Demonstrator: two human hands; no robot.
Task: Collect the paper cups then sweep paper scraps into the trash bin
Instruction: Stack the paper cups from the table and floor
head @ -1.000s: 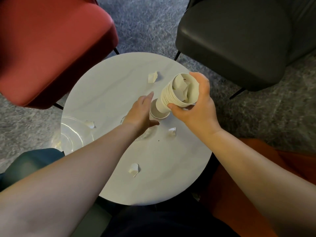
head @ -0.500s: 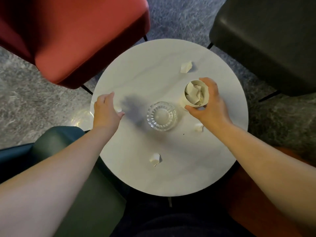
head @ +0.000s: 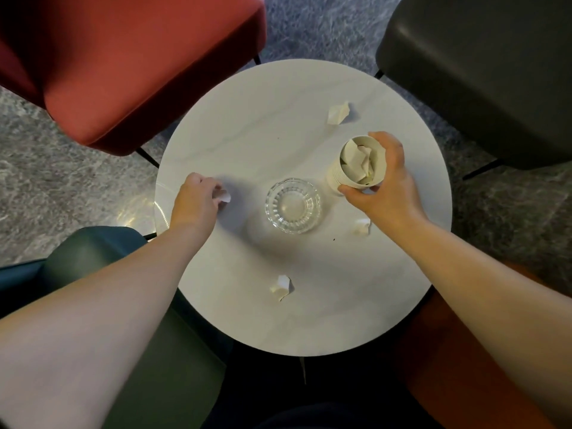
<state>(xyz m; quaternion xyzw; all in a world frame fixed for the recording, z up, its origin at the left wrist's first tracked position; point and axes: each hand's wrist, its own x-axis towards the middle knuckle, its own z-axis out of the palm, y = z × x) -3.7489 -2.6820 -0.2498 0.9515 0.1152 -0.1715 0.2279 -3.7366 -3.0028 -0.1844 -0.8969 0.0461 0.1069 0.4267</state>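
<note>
Cups [head: 356,168], nested into one stack and stuffed with crumpled paper, were gripped by the right hand [head: 382,187], whose fingers and thumb were curled round the rim and upper wall; the stack stood or hovered on the right of the tabletop [head: 278,97], and contact with the surface could not be told. Thin paper walls of that sort were judged light and easily crushed, so a hold low on the nested wall, where layers stiffen each other, would likely be firmer than one at the lip. A scrap [head: 223,196] at the left edge was pinched by the curled fingers of the left hand [head: 195,202]. Three more scraps lay loose: one [head: 339,113] at the far side, one [head: 362,226] just beside the right wrist, one [head: 281,287] near the front. Being crumpled and nearly weightless, these were judged apt to skid or blow off the smooth top, and best taken by their raised folds. A glass dish [head: 292,205] sat in the middle, between the hands; it was judged heavy, slippery and breakable. No bin was in view.
</note>
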